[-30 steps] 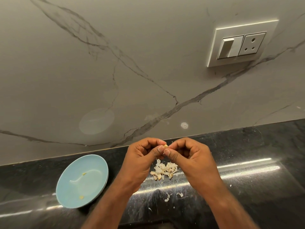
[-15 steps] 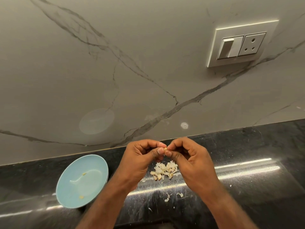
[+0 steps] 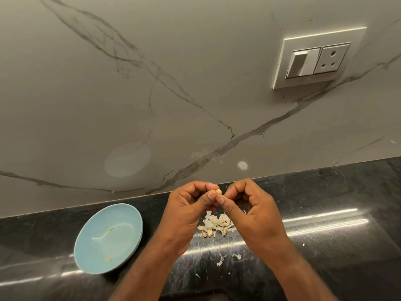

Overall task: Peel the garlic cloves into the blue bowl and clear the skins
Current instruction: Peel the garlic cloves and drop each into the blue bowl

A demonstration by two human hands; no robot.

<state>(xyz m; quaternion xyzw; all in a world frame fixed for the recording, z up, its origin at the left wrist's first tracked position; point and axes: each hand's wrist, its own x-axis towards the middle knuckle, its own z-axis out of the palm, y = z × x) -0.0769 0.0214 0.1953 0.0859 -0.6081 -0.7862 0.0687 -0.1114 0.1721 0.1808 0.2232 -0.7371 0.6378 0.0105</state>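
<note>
- Looking into the bowl (image 3: 102, 248) first, we find two small yellowish bits (image 3: 110, 229). One lies near the middle and the other close to the near rim, well apart. The rest of the pale blue inside is bare.
- The bowl sits upright on the black counter (image 3: 325, 192), left of both hands and apart from them.
- We see the left hand (image 3: 186, 213) curled, its thumb and forefinger pinching a small clove (image 3: 219, 191) at their tips.
- The right hand (image 3: 256, 216) is curled too. Its thumb and forefinger pinch the same clove from the other side, and its other fingers are tucked behind.
- The clove is held in the air above the counter, over a pile (image 3: 214, 223) of white skins and tan pieces that lies between the two hands.
- A few loose scraps (image 3: 221, 259) lie on the counter, nearer to us than the pile.
- Behind the counter stands a veined marble wall (image 3: 195, 83) with a switch plate (image 3: 316, 59) at the upper right.
- Against half a second ago, we find the bowl and its two bits where they were, and the pile and scraps unmoved.
- Both hands keep their pinch over the pile. The clove shows a little more between the fingertips than it did, and the right hand's thumb and forefinger form a wider loop.
</note>
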